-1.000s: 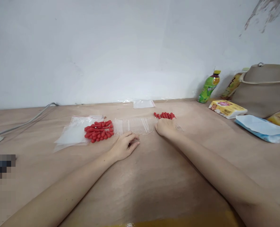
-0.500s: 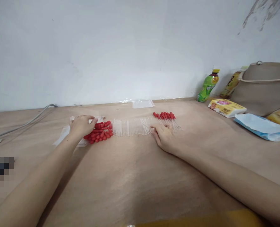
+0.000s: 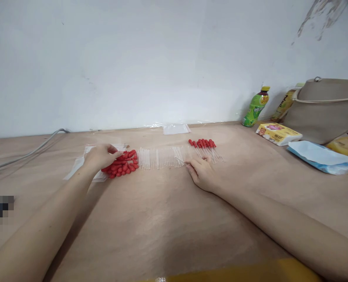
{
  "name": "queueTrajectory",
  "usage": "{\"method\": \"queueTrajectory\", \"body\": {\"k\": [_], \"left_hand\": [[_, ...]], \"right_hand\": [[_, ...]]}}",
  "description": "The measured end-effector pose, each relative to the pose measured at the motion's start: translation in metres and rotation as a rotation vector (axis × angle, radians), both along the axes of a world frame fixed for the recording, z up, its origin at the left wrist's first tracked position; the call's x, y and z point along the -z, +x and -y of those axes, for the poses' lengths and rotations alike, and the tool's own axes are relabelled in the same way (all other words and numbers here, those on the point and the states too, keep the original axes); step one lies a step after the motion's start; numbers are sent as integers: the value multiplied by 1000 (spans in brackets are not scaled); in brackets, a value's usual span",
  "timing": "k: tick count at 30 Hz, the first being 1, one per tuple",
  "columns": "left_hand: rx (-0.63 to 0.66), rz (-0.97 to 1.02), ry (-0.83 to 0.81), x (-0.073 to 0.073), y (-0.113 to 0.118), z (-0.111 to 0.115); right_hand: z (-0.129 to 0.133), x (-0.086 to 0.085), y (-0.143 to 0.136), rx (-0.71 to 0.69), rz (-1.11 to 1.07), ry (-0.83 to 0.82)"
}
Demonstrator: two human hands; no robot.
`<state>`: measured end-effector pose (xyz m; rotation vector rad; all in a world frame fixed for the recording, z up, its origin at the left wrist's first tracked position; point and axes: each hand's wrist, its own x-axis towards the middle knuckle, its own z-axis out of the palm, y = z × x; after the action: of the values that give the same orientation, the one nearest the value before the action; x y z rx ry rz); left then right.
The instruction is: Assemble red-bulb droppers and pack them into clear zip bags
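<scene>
Red rubber bulbs (image 3: 123, 166) lie in a pile at the left, on plastic bags (image 3: 75, 167). My left hand (image 3: 100, 156) reaches over the pile's left side, thumb and fingertips pinched at a red bulb. A row of clear thin tubes (image 3: 159, 157) lies side by side to the right of the pile. At the row's right end my right hand (image 3: 201, 168) pinches one clear tube (image 3: 180, 159) between thumb and forefinger. Just beyond that hand lie several tubes fitted with red bulbs (image 3: 203, 143), bulbs toward the wall.
A flat clear bag (image 3: 176, 129) lies by the wall. At the right are a green bottle (image 3: 256, 107), a yellow tissue pack (image 3: 278, 134), a blue-white packet (image 3: 322, 157) and a grey bag (image 3: 320, 111). A cable (image 3: 44, 144) runs at the left.
The thumb and fingertips of my left hand have come down onto the red bulbs. My right hand stays near the row's right end with the tube. The whole view has shifted slightly.
</scene>
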<state>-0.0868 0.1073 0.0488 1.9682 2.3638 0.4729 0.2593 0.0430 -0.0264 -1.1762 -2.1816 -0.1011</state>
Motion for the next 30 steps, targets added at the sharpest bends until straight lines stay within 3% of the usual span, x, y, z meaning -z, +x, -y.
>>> {"method": "queueTrajectory", "body": {"k": [5,8,11,15,17,20,30], "left_hand": [[115,291,94,-10,11,9],[378,636,76,-9,44,25],[559,868,-44,9,87,46],[598,942,-143,44,126,66],[630,952,-112,57,133,69],[653,984,-73,64,134,70],[641,1023,-120,60,134,70]], "right_hand": [[-3,3,1,-71,-52,-23],[-6,6,2,-109,-61,-21],[-6,7,2,-108,-59,-27],[-3,4,2,-106,-69,-6],[0,1,1,-134,-72,0],[4,-2,0,-168,-88,-1],[5,1,0,-230,-48,-17]]}}
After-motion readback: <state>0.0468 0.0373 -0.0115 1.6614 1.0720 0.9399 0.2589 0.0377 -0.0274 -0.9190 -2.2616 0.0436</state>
